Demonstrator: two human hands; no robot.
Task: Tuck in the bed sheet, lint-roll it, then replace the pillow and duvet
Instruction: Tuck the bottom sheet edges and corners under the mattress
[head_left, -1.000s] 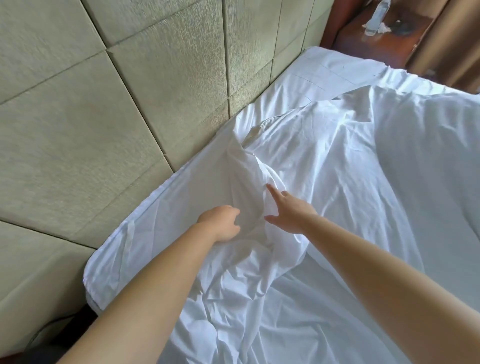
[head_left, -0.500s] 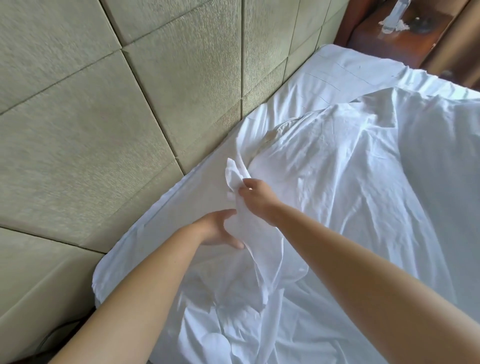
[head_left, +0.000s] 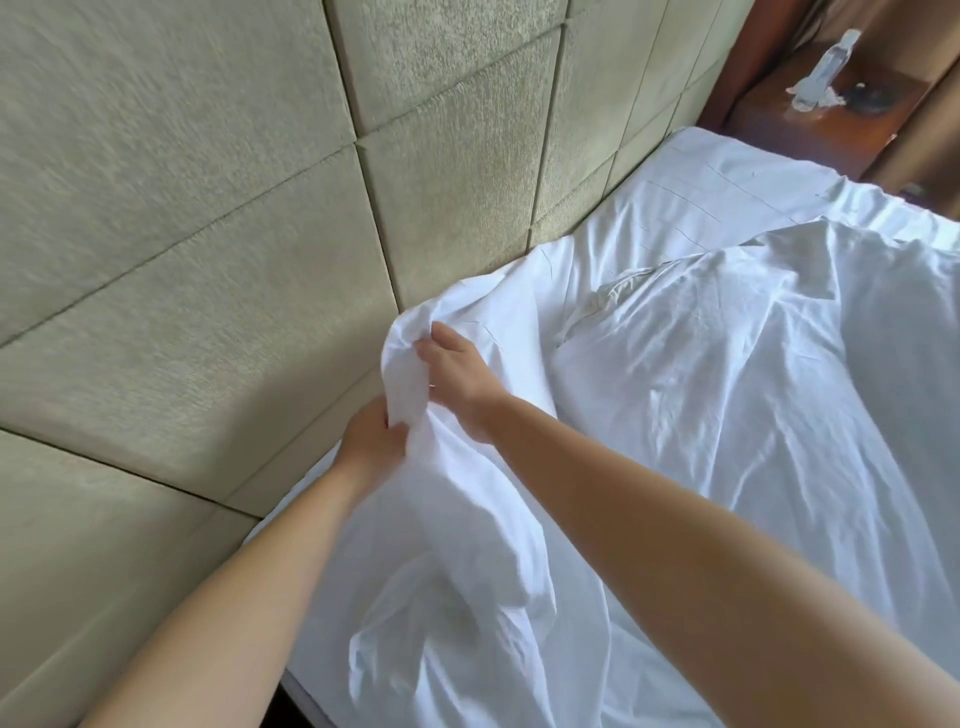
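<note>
Bright soft daylight from upper right; white sheet (head_left: 727, 389) near glare; wide-angle bending at edges; slight motion blur.

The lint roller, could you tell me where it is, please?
In the head view, the lint roller stands top right on the wooden nightstand, beyond the bed's far corner.

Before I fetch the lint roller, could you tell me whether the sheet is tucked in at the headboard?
Not tucked. Both hands, left hand and right hand, hold a bunched sheet edge lifted off the mattress beside the headboard.
</note>
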